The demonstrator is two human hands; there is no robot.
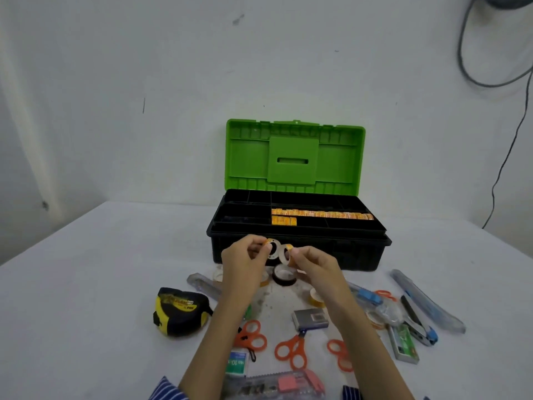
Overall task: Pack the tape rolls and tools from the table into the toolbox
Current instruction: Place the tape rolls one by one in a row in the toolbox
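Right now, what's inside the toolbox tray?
The toolbox tray holds orange tape rolls in two rows; other compartments look dark, contents unclear. Below the tray is hidden.

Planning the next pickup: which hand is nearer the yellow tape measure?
Left. The left hand is above and right of the tape measure; the right hand lies farther right.

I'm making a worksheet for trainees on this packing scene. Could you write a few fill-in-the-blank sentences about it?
1. The toolbox lid is coloured ____.
2. Each hand, left hand and right hand, holds one small roll of ____.
3. The tape measure lies to the ____ of the left forearm.
4. The scissors on the table have ____ handles.

Missing words: green; tape; left; orange
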